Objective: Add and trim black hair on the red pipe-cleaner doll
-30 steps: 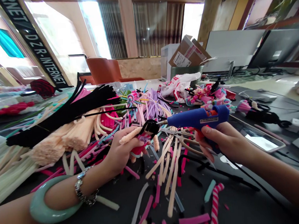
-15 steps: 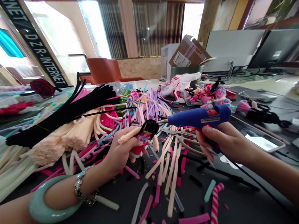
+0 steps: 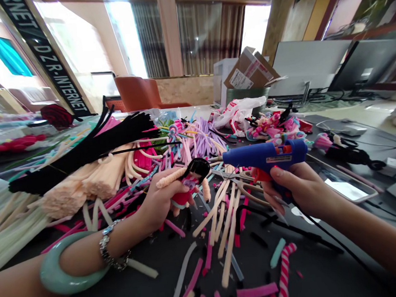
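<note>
My left hand [image 3: 159, 196] is closed around a small pipe-cleaner doll [image 3: 183, 197] with black hair, a red body and cream arms. In my right hand [image 3: 292, 185] is a blue glue gun [image 3: 253, 156], held level and pointing left. Its nozzle is close to the doll's hair; I cannot tell whether they touch. The gun's orange trigger shows above my fingers. Scissors [image 3: 246, 188] lie on the table beneath the gun, next to several cream pipe cleaners [image 3: 228, 237].
Bundles of black [image 3: 93, 151] and cream pipe cleaners [image 3: 68, 193] lie at left. Behind are lilac stems [image 3: 204, 139], a white plastic bag [image 3: 238, 114] and finished-looking fuzzy pieces [image 3: 277, 125]. A tablet [image 3: 342, 179] lies at right. The gun's cord [image 3: 336, 240] trails toward the front right.
The orange trigger now stands out in front of my right fingers, where it was hidden before. The gun has shifted very slightly right. My left hand and the doll look nearly unmoved.
</note>
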Tool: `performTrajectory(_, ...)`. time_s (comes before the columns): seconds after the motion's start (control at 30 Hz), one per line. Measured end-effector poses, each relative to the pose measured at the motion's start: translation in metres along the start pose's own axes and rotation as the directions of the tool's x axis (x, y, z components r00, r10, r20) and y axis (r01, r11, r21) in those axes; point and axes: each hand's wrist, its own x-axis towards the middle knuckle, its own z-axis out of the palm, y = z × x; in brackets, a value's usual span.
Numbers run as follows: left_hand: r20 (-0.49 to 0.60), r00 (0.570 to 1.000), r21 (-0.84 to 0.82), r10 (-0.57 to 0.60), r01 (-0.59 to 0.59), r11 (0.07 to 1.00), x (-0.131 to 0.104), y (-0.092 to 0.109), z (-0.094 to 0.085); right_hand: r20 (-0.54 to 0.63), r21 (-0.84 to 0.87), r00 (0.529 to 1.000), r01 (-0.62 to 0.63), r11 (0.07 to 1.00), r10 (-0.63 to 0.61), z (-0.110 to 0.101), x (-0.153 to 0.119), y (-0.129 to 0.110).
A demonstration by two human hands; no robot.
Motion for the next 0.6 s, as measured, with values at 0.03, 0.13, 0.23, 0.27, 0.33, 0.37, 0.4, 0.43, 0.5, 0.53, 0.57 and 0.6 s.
performTrajectory(0.03, 0.003, 1.0, -0.005, 0.002, -0.002, 1.0, 0.0001, -0.0006, -0.0003, -0.001, -0.006, 1.0, -0.002, 1.0, 0.002, 0.0003, -0.0002, -0.0004)
performTrajectory(0.13, 0.025, 1.0, -0.014, 0.008, -0.008, 1.0, 0.0009, -0.0033, -0.0019, 0.006, -0.015, 1.0, -0.008, 1.0, 0.009, 0.0005, -0.0007, -0.0009)
performTrajectory(0.23, 0.04, 0.999, -0.021, 0.007, -0.007, 1.0, 0.0019, -0.0057, -0.0038, -0.002, -0.044, 1.0, -0.024, 0.999, 0.024, 0.0, -0.0008, -0.0008)
performTrajectory(0.27, 0.037, 0.999, -0.024, 0.005, -0.004, 1.0, 0.0021, -0.0063, -0.0043, -0.004, -0.059, 1.0, -0.03, 0.998, 0.03, -0.0001, -0.0007, -0.0009)
performTrajectory(0.33, 0.026, 1.0, -0.028, -0.002, 0.002, 1.0, 0.0023, -0.0068, -0.0047, -0.005, -0.087, 0.999, -0.04, 0.995, 0.04, -0.0002, -0.0004, -0.0013)
performTrajectory(0.37, 0.021, 1.0, -0.029, -0.003, 0.004, 1.0, 0.0023, -0.007, -0.0048, -0.003, -0.095, 0.999, -0.043, 0.995, 0.043, -0.0001, -0.0001, -0.0016)
performTrajectory(0.4, 0.018, 1.0, -0.031, -0.003, 0.004, 1.0, 0.0023, -0.007, -0.0047, -0.003, -0.099, 0.999, -0.047, 0.994, 0.047, 0.0001, 0.0002, -0.002)
performTrajectory(0.43, 0.018, 1.0, -0.033, -0.001, 0.002, 0.999, 0.0024, -0.007, -0.0046, -0.003, -0.101, 0.999, -0.05, 0.994, 0.05, 0.0003, 0.0004, -0.0023)
performTrajectory(0.5, 0.02, 1.0, -0.037, 0.006, -0.005, 0.999, 0.0026, -0.0072, -0.0044, -0.009, -0.1, 0.999, -0.054, 0.994, 0.053, 0.0007, 0.0007, -0.0028)
performTrajectory(0.53, 0.021, 1.0, -0.038, 0.008, -0.007, 0.999, 0.0027, -0.0073, -0.0044, -0.01, -0.098, 0.999, -0.054, 0.994, 0.053, 0.0008, 0.0007, -0.0028)
performTrajectory(0.57, 0.021, 1.0, -0.04, 0.01, -0.009, 0.999, 0.0028, -0.0074, -0.0044, -0.011, -0.098, 0.999, -0.054, 0.994, 0.053, 0.0009, 0.0006, -0.0028)
performTrajectory(0.6, 0.02, 1.0, -0.04, 0.011, -0.01, 0.999, 0.0028, -0.0075, -0.0045, -0.01, -0.098, 0.999, -0.054, 0.994, 0.053, 0.0009, 0.0004, -0.0027)
